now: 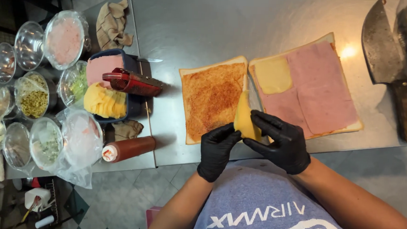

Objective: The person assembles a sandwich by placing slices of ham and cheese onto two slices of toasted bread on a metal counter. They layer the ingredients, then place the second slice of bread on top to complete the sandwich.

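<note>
Both hands in black gloves, working at the near edge of a steel counter (pixel 208 22).

Cheese slice (pixel 244 119): yellow, thin, smooth, slightly waxy. Held up off the counter, edge toward the camera, long axis running near to far, far tip pointing at the seam between the two bread slices. It hangs just above that seam.

Left hand (pixel 216 150): fingers curled in, fingertips pinching the near left edge of the cheese slice. Right hand (pixel 281 142): fingers narrow, pinching the slice's right side, thumb and forefinger on it.

Left bread slice (pixel 211 98): square, white crust edge, top coated in rough orange-red sauce. Right bread slice (pixel 346 129): larger, covered with flat pink ham sheets (pixel 318 88), smooth and matte; a second cheese square (pixel 273 75) lies flat on its far left corner.

Cleaver (pixel 383 49): broad, worn steel blade, brown wooden handle, lying at the right, well apart from the hands.

Left of the bread: blue tub (pixel 134 104) with stacked cheese and ham, a red grater (pixel 131 82) across it, a red sauce bottle (pixel 127 148) on its side, wrapped glass bowls (pixel 63 40) of toppings.
</note>
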